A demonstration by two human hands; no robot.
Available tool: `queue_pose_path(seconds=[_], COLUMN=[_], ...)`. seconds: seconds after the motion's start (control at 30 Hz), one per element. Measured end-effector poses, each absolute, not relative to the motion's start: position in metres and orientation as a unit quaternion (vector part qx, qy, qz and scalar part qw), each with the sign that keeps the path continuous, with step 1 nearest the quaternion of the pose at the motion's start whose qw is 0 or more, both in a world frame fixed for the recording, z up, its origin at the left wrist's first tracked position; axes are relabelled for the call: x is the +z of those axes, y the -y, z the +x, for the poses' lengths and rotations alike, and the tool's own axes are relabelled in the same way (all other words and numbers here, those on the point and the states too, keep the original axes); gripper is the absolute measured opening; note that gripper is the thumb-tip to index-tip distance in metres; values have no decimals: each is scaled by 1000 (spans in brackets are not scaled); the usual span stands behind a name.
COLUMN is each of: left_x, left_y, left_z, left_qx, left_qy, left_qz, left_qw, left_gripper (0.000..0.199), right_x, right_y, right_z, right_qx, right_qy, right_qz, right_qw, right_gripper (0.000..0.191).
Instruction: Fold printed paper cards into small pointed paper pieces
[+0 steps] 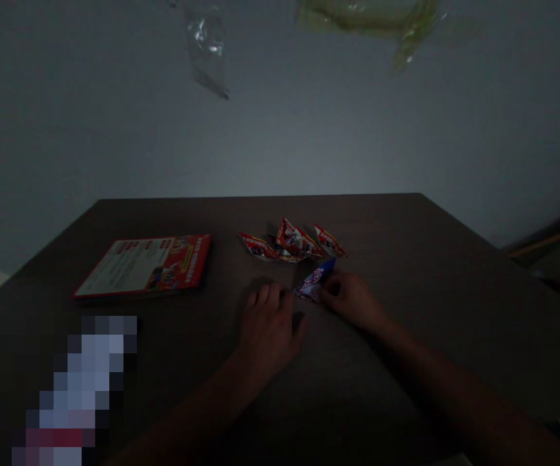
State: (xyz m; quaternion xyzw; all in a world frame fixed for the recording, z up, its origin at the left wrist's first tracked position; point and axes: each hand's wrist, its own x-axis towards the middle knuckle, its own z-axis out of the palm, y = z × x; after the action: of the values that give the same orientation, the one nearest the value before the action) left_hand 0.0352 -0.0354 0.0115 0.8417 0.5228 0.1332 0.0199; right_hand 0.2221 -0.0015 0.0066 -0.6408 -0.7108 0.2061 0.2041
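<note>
A small blue and white packet [313, 282] is pinched at its right side by my right hand [352, 299], just above the dark table. To its left, my left hand [269, 327] rests palm down with its fingers apart and nothing visible in it; whether its fingertips touch the packet is unclear. Beyond both hands lie several small red packets, one at the left [259, 247], some overlapping in the middle [290, 238], and one at the right [329, 241].
A flat red and white box [139, 266] lies on the left of the dark table [387, 223]. A pixelated patch covers something at the lower left. Behind the table stands a pale wall with clear and yellowish plastic [367, 19] on it.
</note>
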Motion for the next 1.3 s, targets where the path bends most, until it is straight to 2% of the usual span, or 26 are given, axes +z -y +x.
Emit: queue_pose_path(seconds=[0.87,1.3], left_x=[12,12], left_y=[36,35], left_z=[35,34], left_qx=[131,142], left_qy=[-513,-509], left_qz=[848,848], left_qw=[21,32], left_gripper=[32,32], right_x=[12,9], right_y=[3,3], right_z=[218,219], right_qx=[171,174], right_qy=[720,719], right_qz=[-650,-645], right_qw=[174,189], right_gripper=[18,16])
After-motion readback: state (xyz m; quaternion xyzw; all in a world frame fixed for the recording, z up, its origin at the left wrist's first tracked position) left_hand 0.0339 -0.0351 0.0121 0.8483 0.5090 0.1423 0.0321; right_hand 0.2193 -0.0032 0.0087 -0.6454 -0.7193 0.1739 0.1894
